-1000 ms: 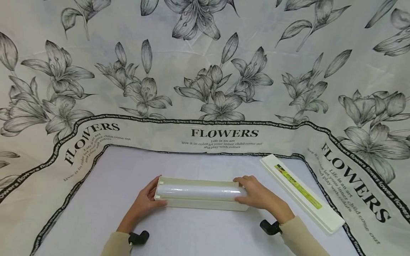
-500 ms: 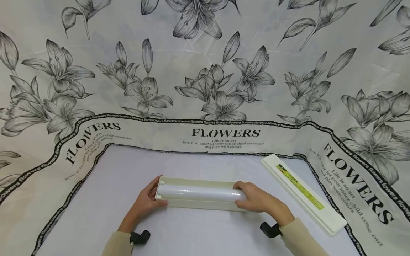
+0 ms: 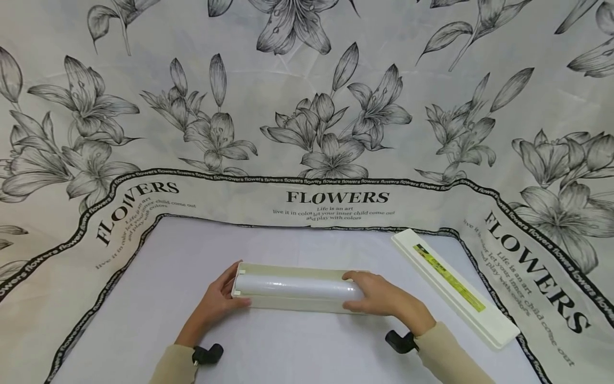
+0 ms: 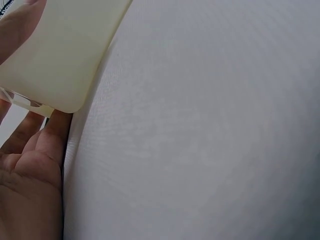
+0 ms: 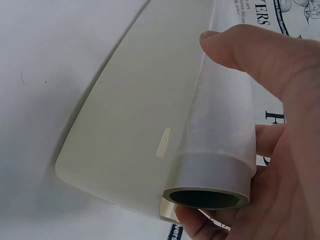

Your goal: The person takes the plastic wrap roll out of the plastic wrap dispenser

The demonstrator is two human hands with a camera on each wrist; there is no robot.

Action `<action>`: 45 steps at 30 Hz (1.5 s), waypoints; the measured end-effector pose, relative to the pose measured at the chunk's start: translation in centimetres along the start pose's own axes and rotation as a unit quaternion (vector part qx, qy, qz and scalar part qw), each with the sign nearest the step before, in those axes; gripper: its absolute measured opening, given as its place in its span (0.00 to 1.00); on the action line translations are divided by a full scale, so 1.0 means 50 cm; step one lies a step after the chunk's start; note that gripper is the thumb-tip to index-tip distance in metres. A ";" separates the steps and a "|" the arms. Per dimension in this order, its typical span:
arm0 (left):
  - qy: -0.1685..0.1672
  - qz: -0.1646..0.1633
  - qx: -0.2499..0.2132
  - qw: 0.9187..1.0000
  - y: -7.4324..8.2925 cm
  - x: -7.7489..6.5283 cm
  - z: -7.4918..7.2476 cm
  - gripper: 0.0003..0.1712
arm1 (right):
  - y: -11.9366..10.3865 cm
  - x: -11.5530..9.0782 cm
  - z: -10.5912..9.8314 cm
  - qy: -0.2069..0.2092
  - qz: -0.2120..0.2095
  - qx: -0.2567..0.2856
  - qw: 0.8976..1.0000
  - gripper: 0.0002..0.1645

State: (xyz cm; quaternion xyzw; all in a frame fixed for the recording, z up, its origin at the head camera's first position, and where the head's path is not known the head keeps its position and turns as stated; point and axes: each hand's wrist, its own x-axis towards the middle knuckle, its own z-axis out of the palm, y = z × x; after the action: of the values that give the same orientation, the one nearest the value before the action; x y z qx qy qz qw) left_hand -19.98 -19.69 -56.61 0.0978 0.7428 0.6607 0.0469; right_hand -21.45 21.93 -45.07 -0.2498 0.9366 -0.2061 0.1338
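Observation:
A cream plastic dispenser box (image 3: 292,303), uncovered on top, lies lengthwise across the white surface. Inside it is a roll of cling film (image 3: 297,286), shiny and whitish. My left hand (image 3: 218,297) grips the left end of the box, thumb along the near wall and fingers behind the end. At the other end, my right hand (image 3: 381,294) spans the roll, its thumb (image 5: 222,46) at the near rim and its fingers round the far side. In the right wrist view, the hollow core end (image 5: 207,198) shows above the box wall.
A long white lid (image 3: 453,288) with a yellow-green label lies slanted at the right. Behind the work area hangs a flower-printed cloth (image 3: 336,133), whose dark-edged border frames the white surface (image 3: 297,352). Each wrist wears a small black camera (image 3: 208,354).
My right hand has slid a little left along the roll and box end. The left hand keeps its grip, and the lid has stayed put.

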 end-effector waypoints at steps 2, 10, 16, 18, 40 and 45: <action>-0.001 -0.003 0.001 1.000 -0.001 -0.001 0.000 0.63 | 0.000 0.001 0.001 -0.005 0.006 0.000 1.000 0.40; 0.006 -0.031 0.009 0.999 0.003 -0.002 0.001 0.65 | 0.002 0.012 0.004 -0.013 -0.017 0.002 1.000 0.34; 0.007 -0.035 0.005 0.999 0.008 0.001 0.001 0.65 | 0.003 0.015 0.003 -0.008 -0.018 0.006 1.000 0.30; 0.003 -0.030 0.007 1.000 0.007 0.002 0.001 0.64 | 0.003 0.015 0.004 -0.006 -0.021 0.008 1.000 0.30; 0.003 -0.017 0.002 1.000 0.002 0.003 0.000 0.65 | 0.017 -0.005 0.017 0.037 -0.077 0.028 0.996 0.28; 0.004 -0.011 0.006 1.000 -0.002 0.002 0.000 0.64 | 0.015 -0.012 0.014 0.062 -0.092 0.010 0.994 0.27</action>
State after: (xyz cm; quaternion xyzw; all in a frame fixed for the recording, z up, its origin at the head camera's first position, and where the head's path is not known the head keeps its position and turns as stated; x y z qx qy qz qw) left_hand -20.10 -19.69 -56.68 0.0871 0.7483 0.6557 0.0511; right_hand -21.03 22.60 -45.93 -0.3202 0.9141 -0.2418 0.0583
